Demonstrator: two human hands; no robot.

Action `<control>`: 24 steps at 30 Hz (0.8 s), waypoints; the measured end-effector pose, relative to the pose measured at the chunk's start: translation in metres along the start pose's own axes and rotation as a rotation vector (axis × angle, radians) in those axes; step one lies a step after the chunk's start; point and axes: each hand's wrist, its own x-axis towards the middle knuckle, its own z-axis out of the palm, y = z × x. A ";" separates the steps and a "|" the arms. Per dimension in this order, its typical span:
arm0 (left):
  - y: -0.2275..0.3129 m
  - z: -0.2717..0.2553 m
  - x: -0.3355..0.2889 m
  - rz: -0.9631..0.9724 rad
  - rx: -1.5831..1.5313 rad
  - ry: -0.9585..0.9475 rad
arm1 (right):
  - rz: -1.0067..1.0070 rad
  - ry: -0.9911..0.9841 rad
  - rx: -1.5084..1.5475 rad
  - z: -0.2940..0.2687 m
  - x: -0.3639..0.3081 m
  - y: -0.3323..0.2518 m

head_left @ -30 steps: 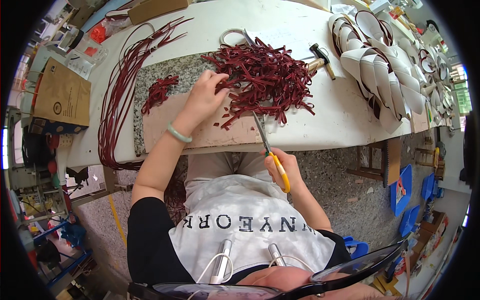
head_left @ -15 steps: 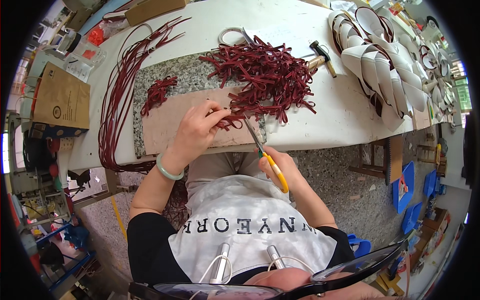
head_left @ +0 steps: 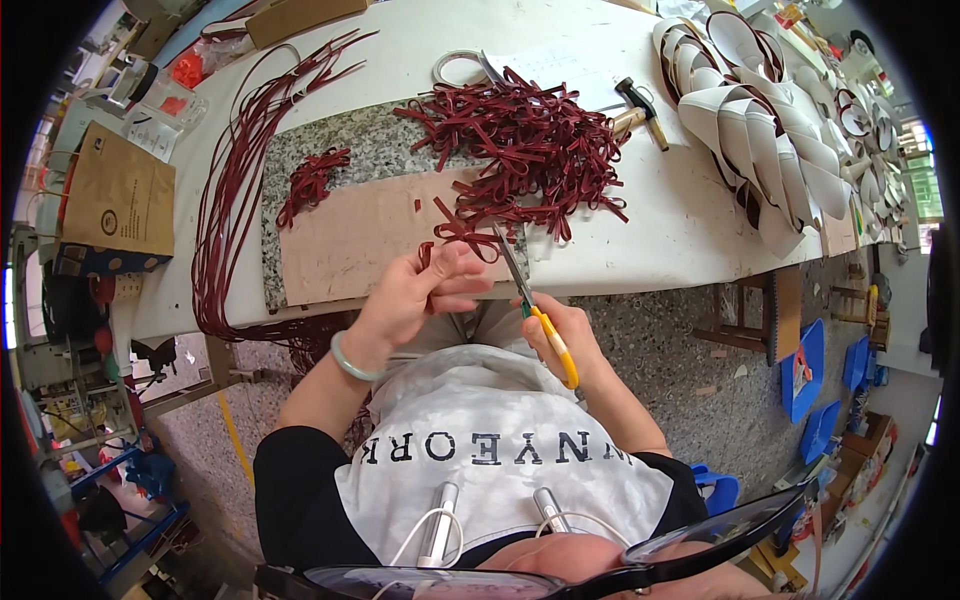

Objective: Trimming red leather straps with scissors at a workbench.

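Observation:
My left hand (head_left: 415,300) hovers at the near edge of the pinkish board (head_left: 350,240), fingers apart and slightly blurred. A small dark red bow (head_left: 468,236) lies just beyond its fingertips. A short loop of red strip (head_left: 426,254) shows against the index finger; whether it is touched I cannot tell. My right hand (head_left: 562,330) is closed round the yellow-handled scissors (head_left: 553,345), their blades pointing away beside the bow. Past them rises a large heap of dark red bows (head_left: 530,150). A smaller pile of bows (head_left: 313,183) sits on the granite slab (head_left: 345,140).
Long dark red strips (head_left: 235,190) hang over the table's left side. A tape roll (head_left: 460,66) and a hammer (head_left: 642,112) lie behind the heap. White curved pieces (head_left: 765,140) are stacked at right. A brown paper bag (head_left: 120,190) stands at far left.
My left hand has drawn back toward me and its fingers have spread from their pinch. The bow it held now lies on the board. The scissors have barely moved.

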 end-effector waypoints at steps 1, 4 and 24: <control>-0.007 0.007 0.003 0.015 -0.260 0.040 | -0.001 -0.001 -0.009 0.001 -0.001 0.000; -0.014 0.016 0.012 0.183 -0.353 0.063 | 0.062 -0.020 0.019 0.001 -0.005 -0.004; -0.007 0.012 0.006 0.088 0.209 -0.054 | 0.040 -0.100 -0.230 -0.003 0.001 -0.001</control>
